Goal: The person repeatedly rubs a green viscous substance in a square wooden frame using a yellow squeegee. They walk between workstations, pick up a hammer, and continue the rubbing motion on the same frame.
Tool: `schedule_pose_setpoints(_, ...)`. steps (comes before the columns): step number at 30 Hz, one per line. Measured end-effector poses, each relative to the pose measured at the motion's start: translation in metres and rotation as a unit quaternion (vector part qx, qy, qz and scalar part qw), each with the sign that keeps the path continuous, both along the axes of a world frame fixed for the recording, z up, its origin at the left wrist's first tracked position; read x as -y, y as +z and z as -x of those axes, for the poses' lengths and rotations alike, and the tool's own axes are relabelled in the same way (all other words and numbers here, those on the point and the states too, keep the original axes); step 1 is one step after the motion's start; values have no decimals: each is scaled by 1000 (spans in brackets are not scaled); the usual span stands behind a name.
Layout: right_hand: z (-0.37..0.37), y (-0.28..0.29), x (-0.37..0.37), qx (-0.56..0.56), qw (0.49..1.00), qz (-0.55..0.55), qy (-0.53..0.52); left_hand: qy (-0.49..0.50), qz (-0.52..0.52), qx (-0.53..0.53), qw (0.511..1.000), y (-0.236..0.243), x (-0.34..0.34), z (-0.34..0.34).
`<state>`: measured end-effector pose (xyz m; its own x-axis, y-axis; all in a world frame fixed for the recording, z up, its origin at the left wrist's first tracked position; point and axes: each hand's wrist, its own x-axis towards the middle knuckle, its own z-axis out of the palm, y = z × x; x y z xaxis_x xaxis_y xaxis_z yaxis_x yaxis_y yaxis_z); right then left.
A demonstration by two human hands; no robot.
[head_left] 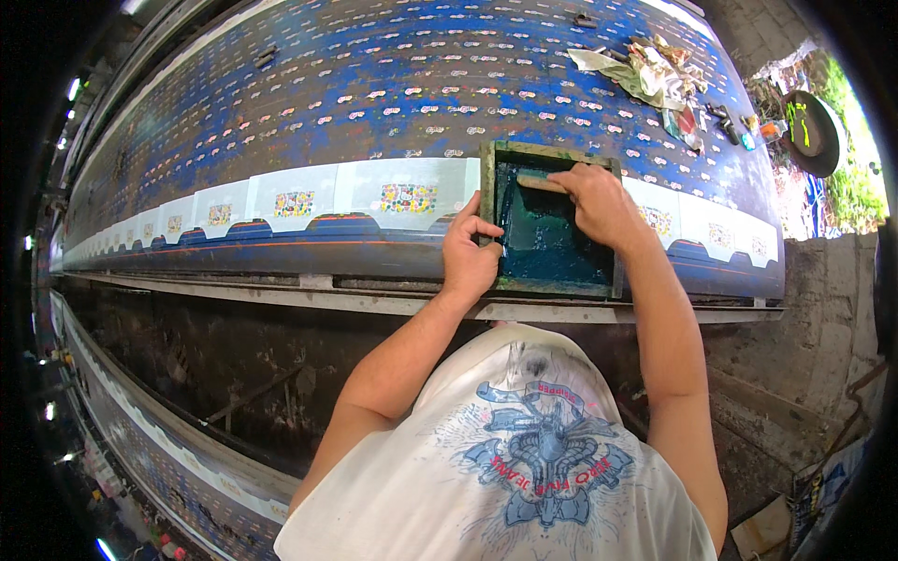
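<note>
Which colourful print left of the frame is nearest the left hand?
The rightmost print in that row, beside the left hand; the others lie further left, away from the wooden frame.

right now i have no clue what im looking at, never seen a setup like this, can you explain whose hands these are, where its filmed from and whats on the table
There is no machine here: these are a person's own bare hands. The single picture comes from the left of two wide cameras worn on the head, looking down, so straight edges bend.

Beneath is a long, blue-and-brown stained table dotted with small printed marks. White flat pieces with colourful prints line its near edge; crumpled, stained cloths lie at upper right.

The left hand holds the left side of a rectangular wooden frame with dark blue-green wet colour inside. The right hand grips a pale wooden strip within it.
</note>
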<state>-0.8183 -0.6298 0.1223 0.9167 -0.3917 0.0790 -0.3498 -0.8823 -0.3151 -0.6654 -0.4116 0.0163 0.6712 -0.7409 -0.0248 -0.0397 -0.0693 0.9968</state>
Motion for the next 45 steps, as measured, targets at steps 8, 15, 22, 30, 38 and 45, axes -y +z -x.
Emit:
schedule_pose_setpoints(8,46,9,-90,4,1000,-8,-7,-5,10,26,1000,0,-1,0)
schedule_pose_setpoints(15,66,11,-132,15,1000,-13,-11,-7,25,34,999,-1,-1,3)
schedule_pose_setpoints(22,101,2,-129,102,988,-61,-97,-13,-1,97,995,-5,1,-3)
schedule_pose_setpoints(30,173,-33,-101,291,885,-245,-269,-5,52,37,998,25,20,27)
schedule_pose_setpoints(38,272,-39,-47,313,890,-199,-265,-11,71,30,997,14,86,124)
schedule_pose_setpoints(45,342,-36,-3,302,905,-204,-221,-11,72,-58,996,10,124,186)
